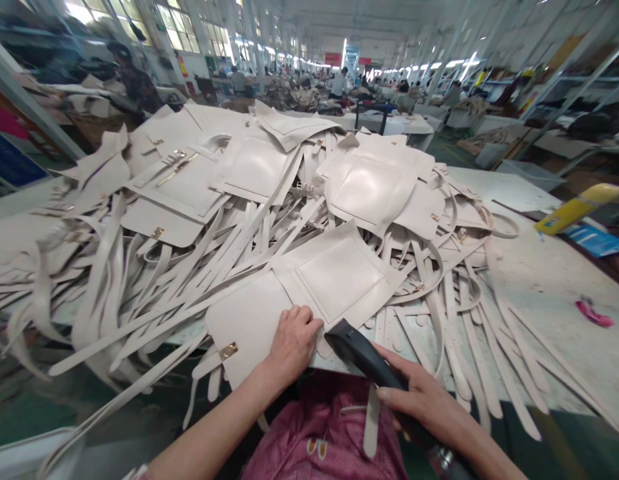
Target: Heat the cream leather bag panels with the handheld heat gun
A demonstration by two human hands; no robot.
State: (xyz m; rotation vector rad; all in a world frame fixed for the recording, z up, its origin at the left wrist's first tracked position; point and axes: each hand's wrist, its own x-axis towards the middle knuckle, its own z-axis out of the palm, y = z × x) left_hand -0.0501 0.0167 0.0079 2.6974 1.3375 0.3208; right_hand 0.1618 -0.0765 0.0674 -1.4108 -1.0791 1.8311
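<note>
A cream leather-like bag piece [252,317] with a gold clasp plate [228,351] lies at the table's near edge. It joins or overlaps a panel with a stitched square pocket [342,280]; which one, I cannot tell. My left hand [293,341] rests on the lower edge of this piece, its fingers curled and closed against it. In my right hand [422,398] is a black hand-held tool [364,353] with a flattened head and a metal fitting at its lower end. The tool's head points at the piece, just right of my left hand. A loose strap end [371,423] hangs below the tool.
Cream bag pieces [254,163] with dangling straps [454,333] are heaped across the table [549,293]. A yellow tube-shaped object [578,209], a blue sheet [597,239] and a pink item [593,312] lie at right. A person [132,77] is at back left.
</note>
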